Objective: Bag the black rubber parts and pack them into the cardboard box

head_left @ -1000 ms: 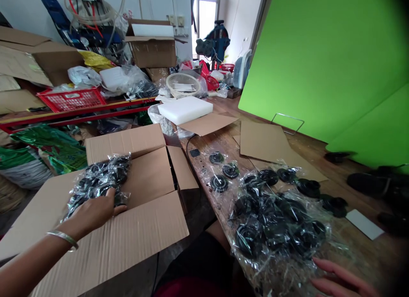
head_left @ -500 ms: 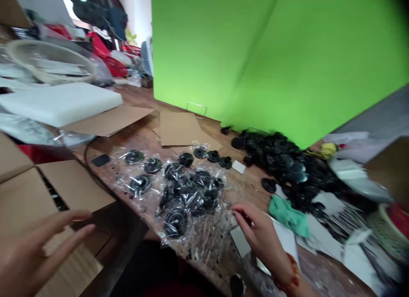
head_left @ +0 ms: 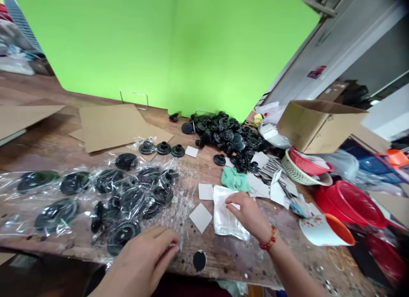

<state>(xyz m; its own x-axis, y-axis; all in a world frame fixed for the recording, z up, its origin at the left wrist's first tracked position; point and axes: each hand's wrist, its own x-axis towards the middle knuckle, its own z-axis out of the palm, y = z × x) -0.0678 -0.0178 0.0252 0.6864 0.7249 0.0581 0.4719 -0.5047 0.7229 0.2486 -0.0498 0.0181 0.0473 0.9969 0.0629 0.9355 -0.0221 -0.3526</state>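
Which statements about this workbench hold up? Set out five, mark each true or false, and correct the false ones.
1. The right hand is at the stack of clear bags. True.
2. The green cloth lies to the left of the wrapped black parts. False: the green cloth lies to their right.
3. A beaded bracelet is on the right wrist. True.
4. The left hand grips the green cloth. False: the left hand is beside the wrapped black parts, away from the cloth.
5. A pile of loose black parts lies at the foot of the green panel. True.
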